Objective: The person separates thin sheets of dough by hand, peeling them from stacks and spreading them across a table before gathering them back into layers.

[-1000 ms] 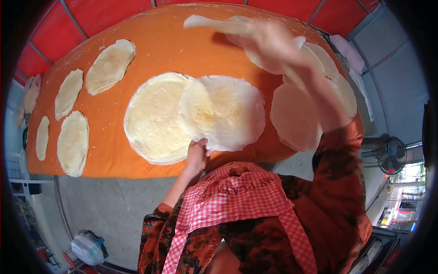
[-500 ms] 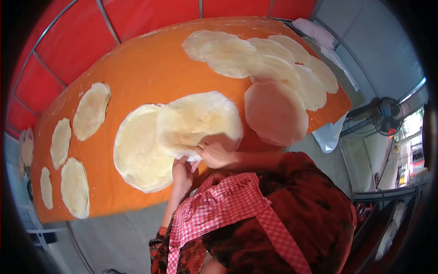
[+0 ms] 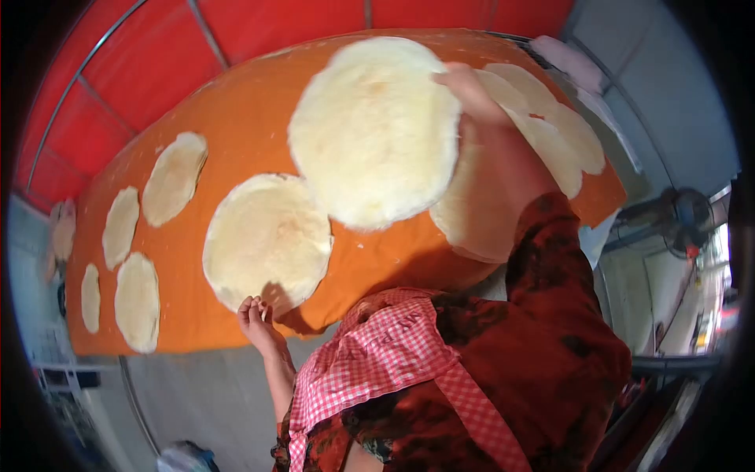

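Observation:
A large, thin round flatbread point(image 3: 377, 134) spreads out over the middle of the table. My right hand point(image 3: 470, 90) reaches far across and grips its upper right edge, with the fingertips partly hidden by the bread. Close to my body lies a pile of similar round flatbreads point(image 3: 267, 236), slightly browned on top. My left hand point(image 3: 261, 322) hovers by the pile's lower edge, its fingers loosely curled and apart, casting a shadow on the bread.
The table has an orange cover point(image 3: 228, 126). Overlapping flatbreads point(image 3: 562, 134) lie on its right side, partly behind my right arm. Smaller piles point(image 3: 174, 179) sit at the left. A fan point(image 3: 683, 220) stands beyond the right end, and a red panelled wall point(image 3: 291, 31) runs behind.
My right hand has lifted the top flatbread off the near pile and carried it up and to the right. My left hand has let go and moved left and down.

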The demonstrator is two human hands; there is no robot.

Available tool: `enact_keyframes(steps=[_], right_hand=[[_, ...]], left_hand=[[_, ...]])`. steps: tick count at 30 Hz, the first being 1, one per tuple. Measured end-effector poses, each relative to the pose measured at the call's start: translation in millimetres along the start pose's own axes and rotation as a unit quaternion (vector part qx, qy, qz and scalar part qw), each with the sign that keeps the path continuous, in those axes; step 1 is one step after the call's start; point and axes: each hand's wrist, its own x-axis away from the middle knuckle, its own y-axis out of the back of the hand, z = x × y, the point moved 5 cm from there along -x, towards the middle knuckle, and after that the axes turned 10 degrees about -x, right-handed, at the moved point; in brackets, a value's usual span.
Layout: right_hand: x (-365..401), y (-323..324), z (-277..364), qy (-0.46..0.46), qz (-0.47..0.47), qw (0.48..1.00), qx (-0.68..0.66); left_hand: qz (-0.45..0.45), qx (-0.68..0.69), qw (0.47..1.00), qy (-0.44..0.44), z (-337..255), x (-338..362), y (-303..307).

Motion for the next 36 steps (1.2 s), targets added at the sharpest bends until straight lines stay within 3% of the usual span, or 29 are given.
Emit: enact_keyframes(steps=[1, 2, 3, 4, 5, 7, 8, 9, 10, 11, 12, 13, 17, 21, 27, 29, 31, 33, 34, 36], right_hand=[[-5, 21, -27, 0.020, 0.010, 0.996, 0.084], [-9, 41, -75, 0.008, -0.043, 0.999, 0.008], [-21, 70, -119, -0.048, -0.065, 0.963, 0.257], [-29, 98, -179, 0.003, -0.092, 0.956, 0.279], [-5, 111, -194, 0.053, -0.220, 0.918, 0.325], [41, 60, -187, 0.104, -0.205, 0.931, 0.284], [62, 17, -196, 0.040, -0.074, 0.994, 0.075], [92, -34, -199, -0.033, 0.058, 0.988, -0.139], [125, -82, -178, -0.092, 0.148, 0.982, -0.079], [157, -134, -164, -0.227, 0.238, 0.920, -0.211], [191, -172, -159, -0.344, 0.175, 0.896, -0.218], [210, -207, -166, -0.392, 0.220, 0.855, -0.258], [236, -294, -183, -0.460, 0.189, 0.818, -0.289], [242, -327, -200, -0.525, 0.102, 0.780, -0.325], [230, -347, -183, -0.540, 0.069, 0.799, -0.257], [220, -364, -86, -0.264, 0.171, 0.926, -0.210], [211, -372, -75, -0.249, 0.152, 0.939, -0.185], [190, -360, -161, -0.483, -0.008, 0.852, -0.204], [186, -363, -146, -0.458, -0.016, 0.875, -0.155], [170, -368, -139, -0.476, -0.006, 0.873, -0.110]], left_hand=[[-0.019, 0.001, 1.000, -0.006, 5, 3, 9], [-0.046, 0.000, 0.999, -0.013, 10, 4, 21], [-0.074, -0.003, 0.997, -0.021, 14, 6, 37], [-0.075, 0.004, 0.997, -0.004, 23, 8, 50], [-0.106, -0.012, 0.994, 0.012, 19, 20, 55], [-0.137, -0.025, 0.990, 0.026, 22, 39, 63], [-0.141, -0.038, 0.988, 0.040, 26, 46, 69], [-0.142, -0.053, 0.987, 0.056, 33, 54, 75], [-0.141, -0.065, 0.985, 0.072, 37, 60, 78], [-0.137, -0.065, 0.985, 0.077, 37, 65, 77], [-0.132, -0.065, 0.986, 0.083, 36, 70, 77], [-0.128, -0.065, 0.986, 0.088, 34, 75, 77], [-0.099, -0.067, 0.989, 0.085, 21, 75, 77], [-0.071, -0.051, 0.993, 0.083, 19, 46, 95], [0.025, 0.014, 0.995, 0.091, 3, -43, 127], [0.078, 0.052, 0.991, 0.092, -5, -71, 146], [0.107, 0.040, 0.991, 0.076, -22, -102, 167], [0.106, 0.040, 0.990, 0.082, -34, -132, 187], [0.117, 0.048, 0.989, 0.071, -37, -149, 194], [0.137, 0.059, 0.985, 0.084, -42, -172, 200]])
